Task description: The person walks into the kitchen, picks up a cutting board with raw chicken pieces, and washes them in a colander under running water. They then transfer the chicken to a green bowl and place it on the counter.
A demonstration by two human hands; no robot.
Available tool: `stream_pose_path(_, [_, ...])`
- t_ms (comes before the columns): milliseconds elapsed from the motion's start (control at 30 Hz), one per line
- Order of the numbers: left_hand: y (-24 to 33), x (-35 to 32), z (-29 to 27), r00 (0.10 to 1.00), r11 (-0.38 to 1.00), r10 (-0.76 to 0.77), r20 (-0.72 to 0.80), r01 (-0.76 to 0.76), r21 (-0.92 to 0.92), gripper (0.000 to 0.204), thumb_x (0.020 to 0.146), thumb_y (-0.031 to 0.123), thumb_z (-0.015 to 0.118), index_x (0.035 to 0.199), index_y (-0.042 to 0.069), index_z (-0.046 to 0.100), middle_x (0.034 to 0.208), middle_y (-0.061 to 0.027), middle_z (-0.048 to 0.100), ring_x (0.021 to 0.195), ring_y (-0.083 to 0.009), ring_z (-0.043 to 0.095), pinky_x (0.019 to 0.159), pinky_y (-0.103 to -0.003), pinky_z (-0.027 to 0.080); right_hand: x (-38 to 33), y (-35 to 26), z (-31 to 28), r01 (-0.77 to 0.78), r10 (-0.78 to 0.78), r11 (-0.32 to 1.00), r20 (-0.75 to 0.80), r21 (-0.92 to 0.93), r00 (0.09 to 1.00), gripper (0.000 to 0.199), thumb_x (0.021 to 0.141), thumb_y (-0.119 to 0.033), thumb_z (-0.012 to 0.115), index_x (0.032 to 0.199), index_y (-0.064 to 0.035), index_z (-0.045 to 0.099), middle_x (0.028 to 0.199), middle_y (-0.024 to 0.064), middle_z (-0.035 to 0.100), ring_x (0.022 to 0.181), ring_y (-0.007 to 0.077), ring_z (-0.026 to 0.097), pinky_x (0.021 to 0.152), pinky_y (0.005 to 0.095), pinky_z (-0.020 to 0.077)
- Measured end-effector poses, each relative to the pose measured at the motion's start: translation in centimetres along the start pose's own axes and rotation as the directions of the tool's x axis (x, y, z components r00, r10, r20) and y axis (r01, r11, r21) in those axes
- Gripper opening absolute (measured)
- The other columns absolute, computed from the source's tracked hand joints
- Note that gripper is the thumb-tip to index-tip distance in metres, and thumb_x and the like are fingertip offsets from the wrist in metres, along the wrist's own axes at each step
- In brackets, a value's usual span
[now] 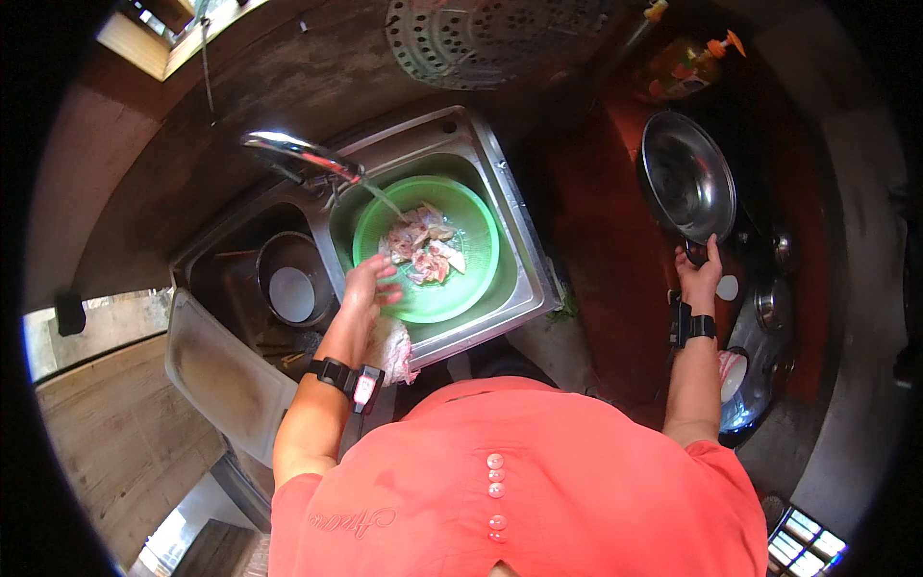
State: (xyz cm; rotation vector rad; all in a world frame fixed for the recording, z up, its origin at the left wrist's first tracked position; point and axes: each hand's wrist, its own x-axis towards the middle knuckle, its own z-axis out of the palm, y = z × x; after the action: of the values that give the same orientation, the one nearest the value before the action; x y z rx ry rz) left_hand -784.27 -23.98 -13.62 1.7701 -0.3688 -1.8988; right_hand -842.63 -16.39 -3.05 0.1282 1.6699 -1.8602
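Observation:
My right hand (700, 271) is closed around the dark handle of a shiny metal pan (688, 183) at the right. The pan's inside faces me and looks bare. Over the left rim of a green plastic basin (476, 279), my left hand (368, 286) has its fingers apart and grips nothing. Pieces of raw meat (423, 240), pale and reddish, lie in the basin. It sits in the right bowl of a steel sink (514, 216). From the curved faucet (303, 149) a stream of water runs down onto the meat.
The left sink bowl contains a pot with a white bowl (291, 294) inside. A pale cutting board (226, 375) leans along the sink's left side. A cloth (392, 351) hangs at the front edge. Pump bottle (678, 69), perforated metal plate (481, 43) and red-and-white bowl (733, 375) are around.

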Motion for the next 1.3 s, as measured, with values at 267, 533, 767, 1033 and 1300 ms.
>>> stream_pose_path(267, [8.2, 0.9, -1.1, 0.930, 0.915, 0.348, -0.120, -0.365, -0.173, 0.052, 0.091, 0.019, 0.061, 0.137, 0.001, 0.045, 0.109, -0.0143, 0.061, 0.083, -0.0234, 0.065, 0.060, -0.034, 0.059, -11.8, 1.7, 4.4, 0.653, -0.357, 0.483, 0.549, -0.583, 0.755, 0.020, 0.087, -0.022, 0.070, 0.096, -0.0042, 0.065, 0.084, 0.0053, 0.066, 0.073, 0.0138, 0.062, 0.064, 0.0272, 0.0490])
stream_pose_path(533, [10.1, 3.0, -2.1, 0.975, 0.947, 0.218, -0.054, -0.224, -0.228, 0.031, 0.094, 0.021, 0.056, 0.116, -0.001, 0.055, 0.113, -0.0196, 0.062, 0.084, -0.0305, 0.064, 0.069, -0.043, 0.059, -19.6, 23.1, 14.2, 0.219, 0.640, 0.261, 0.339, -0.940, 0.690, 0.046, 0.081, -0.008, 0.073, 0.120, 0.0102, 0.057, 0.099, 0.0194, 0.067, 0.087, 0.0295, 0.065, 0.076, 0.0416, 0.0525])
stream_pose_path(767, [10.1, 3.7, -3.9, 0.982, 0.970, 0.173, 0.080, -0.156, -0.185, 0.031, 0.095, 0.020, 0.056, 0.113, -0.006, 0.056, 0.094, -0.0181, 0.066, 0.074, -0.0310, 0.066, 0.060, -0.039, 0.059, -19.0, 25.4, 14.8, -0.172, 0.653, 0.377, 0.130, -0.910, 0.746, 0.024, 0.081, -0.009, 0.073, 0.098, 0.0029, 0.060, 0.085, 0.0130, 0.063, 0.066, 0.0217, 0.056, 0.050, 0.0336, 0.0418])
stream_pose_path(1033, [10.5, 3.6, -4.2, 0.981, 0.984, 0.141, 0.133, -0.124, -0.124, 0.030, 0.098, 0.020, 0.052, 0.116, -0.002, 0.057, 0.091, -0.0146, 0.066, 0.072, -0.0270, 0.067, 0.061, -0.035, 0.058, -20.4, 24.3, 14.2, 0.016, 0.437, 0.622, 0.364, -0.783, 0.822, 0.024, 0.070, 0.011, 0.058, 0.093, 0.0051, 0.062, 0.080, 0.0095, 0.063, 0.053, 0.0176, 0.050, 0.043, 0.0298, 0.0356])
stream_pose_path(1300, [11.7, 2.9, -4.4, 0.959, 0.954, 0.198, 0.205, -0.141, -0.263, 0.025, 0.100, 0.023, 0.051, 0.092, 0.002, 0.061, 0.073, -0.0034, 0.059, 0.055, -0.0129, 0.052, 0.047, -0.024, 0.041, -20.8, 17.4, 13.3, 0.099, 0.289, 0.824, 0.564, -0.558, 0.774, 0.033, 0.067, 0.012, 0.057, 0.098, 0.0053, 0.065, 0.085, 0.0087, 0.068, 0.071, 0.0156, 0.063, 0.064, 0.0277, 0.0511])
